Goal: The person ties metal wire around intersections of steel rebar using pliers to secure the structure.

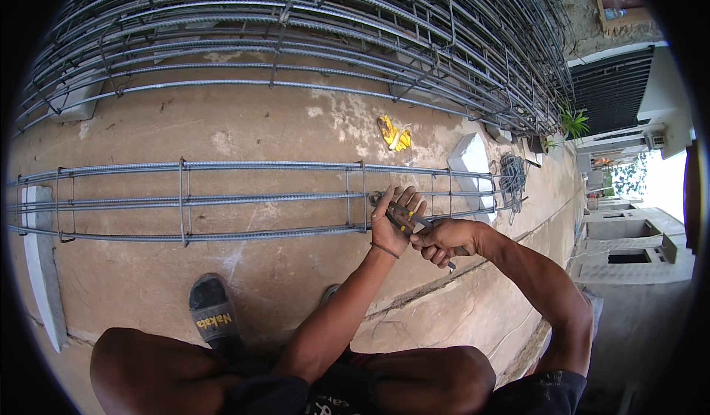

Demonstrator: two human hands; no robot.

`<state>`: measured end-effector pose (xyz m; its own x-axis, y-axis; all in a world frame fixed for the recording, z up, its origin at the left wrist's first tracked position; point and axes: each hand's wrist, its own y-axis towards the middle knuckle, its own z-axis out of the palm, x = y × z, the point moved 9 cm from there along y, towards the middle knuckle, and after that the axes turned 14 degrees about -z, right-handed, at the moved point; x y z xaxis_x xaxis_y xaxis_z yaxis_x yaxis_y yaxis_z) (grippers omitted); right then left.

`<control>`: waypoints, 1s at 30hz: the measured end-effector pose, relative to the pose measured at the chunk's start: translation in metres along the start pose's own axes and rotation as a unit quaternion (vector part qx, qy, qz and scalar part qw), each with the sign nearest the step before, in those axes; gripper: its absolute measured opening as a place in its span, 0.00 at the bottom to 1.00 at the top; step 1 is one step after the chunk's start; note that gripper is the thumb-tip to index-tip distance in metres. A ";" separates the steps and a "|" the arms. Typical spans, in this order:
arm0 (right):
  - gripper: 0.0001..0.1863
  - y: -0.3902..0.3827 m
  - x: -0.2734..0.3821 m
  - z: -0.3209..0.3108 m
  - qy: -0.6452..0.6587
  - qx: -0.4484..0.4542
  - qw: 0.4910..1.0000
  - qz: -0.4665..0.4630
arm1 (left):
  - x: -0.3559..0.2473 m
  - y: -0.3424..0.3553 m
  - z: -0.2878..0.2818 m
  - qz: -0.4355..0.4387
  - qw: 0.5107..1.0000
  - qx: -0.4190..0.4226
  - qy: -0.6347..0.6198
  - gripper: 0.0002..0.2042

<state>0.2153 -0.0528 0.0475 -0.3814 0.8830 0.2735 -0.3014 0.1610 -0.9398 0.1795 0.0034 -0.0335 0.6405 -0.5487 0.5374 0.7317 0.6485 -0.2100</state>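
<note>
My left hand, palm up, cradles the head of a dark tool with yellow marks, apparently pliers, with its fingers curled around it. My right hand is closed on the same tool's handles, one end poking out below the fist. Both hands are beside the lower bars of a long, narrow rebar cage, which lies crosswise in front of me with square stirrups along it. Its ends rest on pale blocks, one on the left and one on the right.
Stacked rebar cages stand beyond. A crumpled yellow item and a grey wire coil lie on the concrete floor. My sandalled foot is below the cage. Buildings and a potted plant are at right.
</note>
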 end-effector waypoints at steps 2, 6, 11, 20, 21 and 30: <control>0.21 -0.005 0.017 0.008 -0.088 -0.043 0.995 0.000 | -0.004 0.000 -0.003 -0.007 1.000 0.022 0.004 0.10; 0.33 -0.022 0.055 -0.009 -0.257 -0.119 0.959 -0.014 | -0.005 0.004 0.007 0.007 0.999 0.033 -0.012 0.09; 0.31 -0.025 0.077 -0.001 -0.276 -0.047 0.959 -0.041 | -0.014 0.000 0.005 0.052 0.999 -0.011 0.001 0.09; 0.30 -0.018 0.060 0.005 -0.301 -0.034 0.949 -0.081 | -0.011 0.003 0.015 0.034 0.999 -0.016 0.009 0.16; 0.29 -0.029 0.079 0.005 -0.526 -0.135 0.835 -0.087 | -0.013 0.004 0.016 0.037 0.999 -0.018 0.009 0.16; 0.15 -0.045 0.083 0.012 -0.845 -0.431 0.286 -0.135 | -0.006 0.011 0.022 0.074 0.982 -0.155 -0.078 0.15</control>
<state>0.1867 0.0078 0.1146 -0.5433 -0.5695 -0.6168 -0.4701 0.8151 -0.3385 0.1784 0.0250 -0.0208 0.7192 -0.3582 0.5954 0.6848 0.5103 -0.5202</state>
